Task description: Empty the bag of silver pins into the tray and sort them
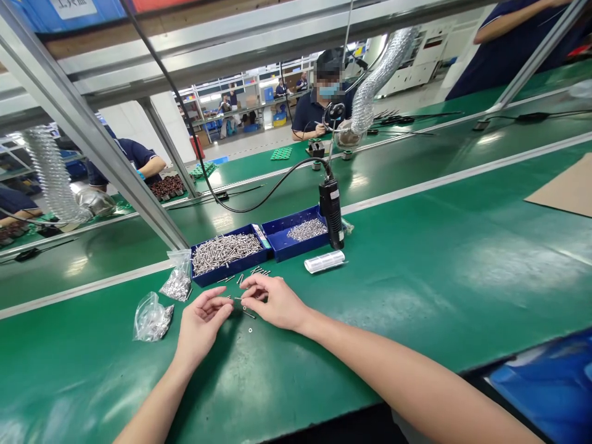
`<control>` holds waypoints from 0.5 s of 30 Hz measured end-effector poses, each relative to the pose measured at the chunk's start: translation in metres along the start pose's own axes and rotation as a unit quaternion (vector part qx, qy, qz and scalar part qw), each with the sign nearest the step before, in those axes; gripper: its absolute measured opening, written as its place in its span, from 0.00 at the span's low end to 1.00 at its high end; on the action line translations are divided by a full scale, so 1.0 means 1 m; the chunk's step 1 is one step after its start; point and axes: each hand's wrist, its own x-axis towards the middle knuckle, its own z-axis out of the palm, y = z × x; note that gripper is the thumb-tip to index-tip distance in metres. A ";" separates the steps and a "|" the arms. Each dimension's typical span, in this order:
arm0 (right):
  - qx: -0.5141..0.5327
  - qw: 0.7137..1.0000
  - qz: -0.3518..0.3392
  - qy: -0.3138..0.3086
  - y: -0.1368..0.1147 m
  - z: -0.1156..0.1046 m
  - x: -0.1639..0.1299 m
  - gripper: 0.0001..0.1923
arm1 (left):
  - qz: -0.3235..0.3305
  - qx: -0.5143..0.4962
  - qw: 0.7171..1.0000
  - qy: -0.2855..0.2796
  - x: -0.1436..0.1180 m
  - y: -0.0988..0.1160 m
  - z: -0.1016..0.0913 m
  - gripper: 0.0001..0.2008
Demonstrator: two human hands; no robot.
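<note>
One screw point(237, 299) | long axis sideways | points leftward between hands point(277, 303)

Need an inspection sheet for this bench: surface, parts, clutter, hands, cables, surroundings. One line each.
Surface: green bench top, glossy, with light reflections.
Job's things: left blue tray heaped with long metal pins or screws; right blue tray partly filled with small metal parts; a small ring on the bench.
Clutter: two clear bags of metal parts, upper and lower; clear plastic roll; brown sheet.
Hands: right hand pinches a thin metal piece; left hand curled, grip unclear.
Cables: black cable runs to the black tool.
Surroundings: co-worker opposite; silver duct.
</note>
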 end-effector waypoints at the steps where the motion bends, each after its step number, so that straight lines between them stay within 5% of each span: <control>1: -0.008 1.000 -0.002 0.014 -0.001 -0.003 0.001 0.10 | 0.027 0.063 0.998 -0.012 -0.001 0.000 0.000 0.20; 6: -0.011 0.998 -0.003 0.057 -0.004 -0.014 0.004 0.09 | 0.144 0.265 0.942 -0.145 -0.009 -0.002 0.002 0.18; 12: -0.016 0.998 -0.013 0.065 -0.003 -0.015 0.004 0.09 | 0.217 0.347 0.883 -0.229 -0.024 -0.002 0.013 0.21; 15: -0.013 0.997 -0.015 0.079 -0.002 -0.018 0.006 0.10 | 0.277 0.350 0.837 -0.316 -0.043 -0.001 0.030 0.27</control>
